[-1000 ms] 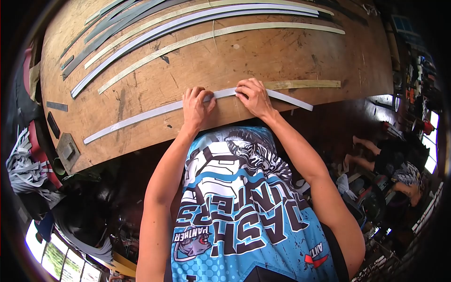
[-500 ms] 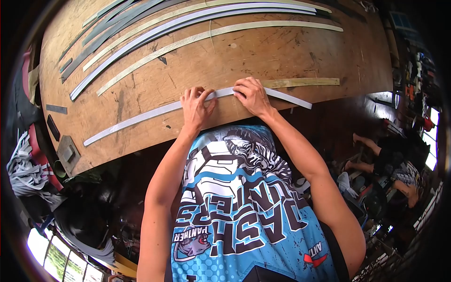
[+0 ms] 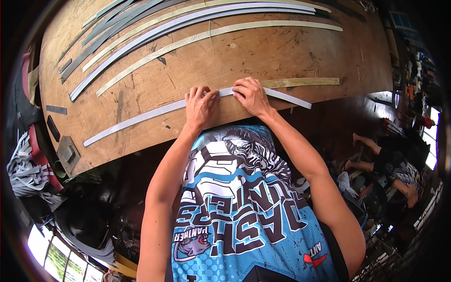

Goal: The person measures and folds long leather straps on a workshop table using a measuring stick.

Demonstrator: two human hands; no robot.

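Observation:
A long white strip (image 3: 141, 116) lies across the near part of the wooden table (image 3: 282, 56). My left hand (image 3: 201, 107) has its fingers bent and closed on the strip near its middle. Just to the right, my right hand (image 3: 252, 96) pinches the same strip. Between the two hands a short length of the strip shows. Its right end slants down past the table's edge. A yellowish strip (image 3: 305, 82) runs out to the right from behind my right hand.
Several white, cream and dark strips (image 3: 188, 43) lie along the far side. At the table's left corner are a dark block (image 3: 53, 128) and a small plate with a knob (image 3: 69, 154). A person (image 3: 399, 164) is low down at the right.
My left hand has slid a little to the right along the white strip, closer to my right hand. My right hand and the strip look unmoved.

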